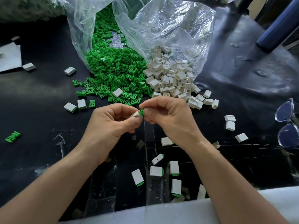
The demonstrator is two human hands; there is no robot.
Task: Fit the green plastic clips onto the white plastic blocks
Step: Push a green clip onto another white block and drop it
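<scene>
Green on black: a lone clip (13,136) lies at 9 o'clock on the table (40,94), well apart from everything else. At 10 o'clock from the left hand (111,122), two fitted blocks (70,107) sit side by side with one spare clip (92,103) just beside them, and a third fitted piece (70,71) lies farther up. The left hand pinches a white block (135,114) between thumb and curled fingers, and the block juts from the fingertips toward 3 o'clock. At its open end, touching it as far as can be seen, is one green clip (141,111), pinched between thumb and forefinger of the right hand (168,118). The clip sits at 9 o'clock of that hand, between the two hands and above the table. At 12 o'clock a clip heap (113,70) spills from a clear bag (77,29). Touching it on the right, a block heap (174,78) spills from a second bag (178,21). Both heaps are too many to count. At 6 o'clock, between the forearms, five finished blocks (156,171) show green edges. At 3 o'clock from the right hand lie three loose blocks (230,125), and beyond them glasses (286,125).
</scene>
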